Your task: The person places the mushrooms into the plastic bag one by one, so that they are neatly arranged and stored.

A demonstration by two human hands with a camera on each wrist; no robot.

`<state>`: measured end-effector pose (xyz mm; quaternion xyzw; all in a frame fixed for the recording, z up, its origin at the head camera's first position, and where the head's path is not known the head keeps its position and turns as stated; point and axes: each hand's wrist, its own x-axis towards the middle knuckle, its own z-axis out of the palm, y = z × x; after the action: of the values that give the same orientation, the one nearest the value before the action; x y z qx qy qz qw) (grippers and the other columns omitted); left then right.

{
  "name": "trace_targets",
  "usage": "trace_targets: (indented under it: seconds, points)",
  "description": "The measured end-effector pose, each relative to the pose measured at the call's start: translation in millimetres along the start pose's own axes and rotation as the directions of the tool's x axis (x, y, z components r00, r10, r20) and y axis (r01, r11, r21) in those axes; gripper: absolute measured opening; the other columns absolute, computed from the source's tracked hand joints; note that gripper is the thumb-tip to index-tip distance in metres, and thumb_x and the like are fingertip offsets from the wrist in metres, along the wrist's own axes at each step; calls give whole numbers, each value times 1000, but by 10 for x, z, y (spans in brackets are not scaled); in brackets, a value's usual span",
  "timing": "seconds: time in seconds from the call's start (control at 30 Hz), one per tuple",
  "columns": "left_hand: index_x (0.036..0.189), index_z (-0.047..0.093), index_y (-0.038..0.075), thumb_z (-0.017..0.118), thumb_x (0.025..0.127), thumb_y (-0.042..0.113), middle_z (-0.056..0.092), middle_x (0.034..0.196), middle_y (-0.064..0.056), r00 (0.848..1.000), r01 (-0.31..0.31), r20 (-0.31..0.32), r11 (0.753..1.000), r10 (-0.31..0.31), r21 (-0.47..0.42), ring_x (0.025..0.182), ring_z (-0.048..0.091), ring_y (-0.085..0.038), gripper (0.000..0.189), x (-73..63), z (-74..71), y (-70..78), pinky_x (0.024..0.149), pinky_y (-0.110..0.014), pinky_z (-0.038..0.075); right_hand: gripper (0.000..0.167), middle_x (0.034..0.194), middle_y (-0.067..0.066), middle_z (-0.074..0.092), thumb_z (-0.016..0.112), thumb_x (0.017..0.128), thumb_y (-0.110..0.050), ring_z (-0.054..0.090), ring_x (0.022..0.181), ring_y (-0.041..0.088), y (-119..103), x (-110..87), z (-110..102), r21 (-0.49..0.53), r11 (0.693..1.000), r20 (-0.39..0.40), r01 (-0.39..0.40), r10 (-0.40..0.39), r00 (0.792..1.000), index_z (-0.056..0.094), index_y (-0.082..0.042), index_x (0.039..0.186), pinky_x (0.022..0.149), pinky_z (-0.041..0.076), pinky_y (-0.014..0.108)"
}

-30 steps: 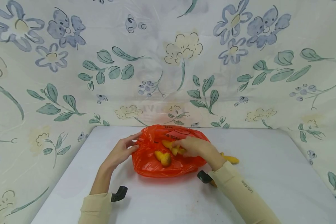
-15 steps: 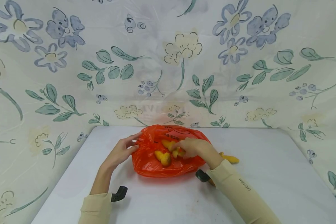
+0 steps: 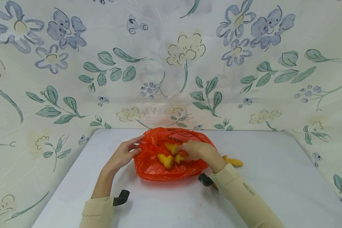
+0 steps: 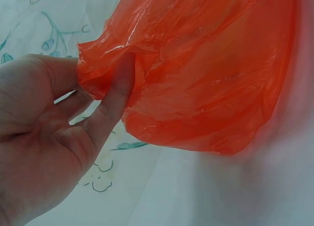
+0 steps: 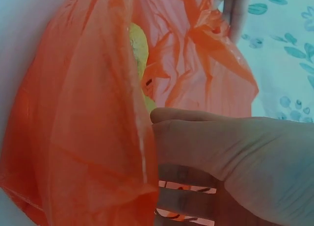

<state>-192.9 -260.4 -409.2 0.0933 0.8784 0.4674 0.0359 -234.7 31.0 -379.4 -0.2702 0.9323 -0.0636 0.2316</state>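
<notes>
An open red plastic bag (image 3: 159, 174) lies on the table with its mouth facing up. Its left rim is gathered between the fingers and thumb of my left hand (image 3: 125, 153); the left wrist view shows the film bunched around the fingertips of that left hand (image 4: 54, 118). My right hand (image 3: 198, 150) reaches into the bag's mouth, over a yellow piece (image 3: 178, 158) shaped like a small gourd. Its fingertips are hidden, and I cannot tell whether they grip that piece. Beside it in the bag lie another yellow gourd-like piece (image 3: 166, 161) and one farther back (image 3: 171, 147).
Right of the bag, a long yellow piece (image 3: 235, 162) lies on the white table (image 3: 159, 205), partly behind the right forearm. An orange-brown bit shows under the right sleeve (image 3: 231, 180). Flowered sheeting (image 3: 154, 72) rises behind the table.
My right wrist has shifted slightly left, and the yellow piece by its fingers has moved a little toward me. The left hand and the bag stay in place.
</notes>
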Motion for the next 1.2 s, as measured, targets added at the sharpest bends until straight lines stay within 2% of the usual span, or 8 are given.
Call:
trace_targets:
  seconds: [0.1, 0.3, 0.37, 0.57, 0.8, 1.2]
  points:
    - [149, 43, 18, 50, 97, 3, 56, 138, -17, 1000, 3, 0, 1000, -3, 4, 120, 58, -36, 54, -1, 1, -1, 90, -39, 58, 49, 123, -1, 61, 73, 88, -22, 53, 102, 17, 27, -6, 8, 14, 1000, -15, 6, -6, 1000, 59, -35, 133, 93, 54, 35]
    - [149, 43, 19, 51, 97, 3, 55, 140, -16, 1000, 10, -4, 1000, -10, 9, 121, 58, -36, 55, 11, 5, -13, 91, -39, 58, 48, 107, -1, 63, 73, 88, -26, 54, 97, 18, 75, -75, -33, 79, 996, -31, 28, -25, 999, 59, -29, 133, 86, 54, 33]
    - [149, 43, 19, 51, 98, 4, 55, 140, -16, 1000, 12, -4, 1000, -12, 9, 121, 58, -36, 55, 16, 7, -17, 91, -39, 58, 48, 111, 0, 64, 73, 88, -28, 55, 99, 19, 90, -115, -65, 98, 995, -34, 29, -26, 999, 59, -28, 134, 88, 54, 36]
    - [149, 43, 19, 51, 98, 3, 55, 139, -16, 1000, 11, -3, 1000, -11, 12, 121, 58, -36, 54, 13, 3, -26, 91, -40, 58, 54, 135, 3, 60, 73, 88, -26, 52, 121, 24, 110, -258, -164, 109, 994, -61, 6, 1, 998, 55, -23, 139, 103, 49, 47]
    - [149, 43, 18, 51, 97, 4, 55, 140, -17, 1000, 13, -5, 1000, -13, 15, 122, 58, -37, 55, 4, -1, -14, 91, -41, 58, 54, 140, 2, 57, 70, 91, -26, 51, 126, 23, 193, -340, -206, 148, 989, -78, 26, -14, 997, 52, -25, 141, 107, 47, 47]
    - [150, 42, 20, 51, 97, 4, 52, 143, -16, 1000, 22, -4, 1000, -22, 3, 123, 57, -37, 55, 15, 6, -26, 91, -40, 58, 52, 140, 2, 58, 68, 92, -30, 54, 124, 24, 237, -536, -258, 166, 986, -102, 33, -16, 995, 53, -28, 141, 103, 50, 48]
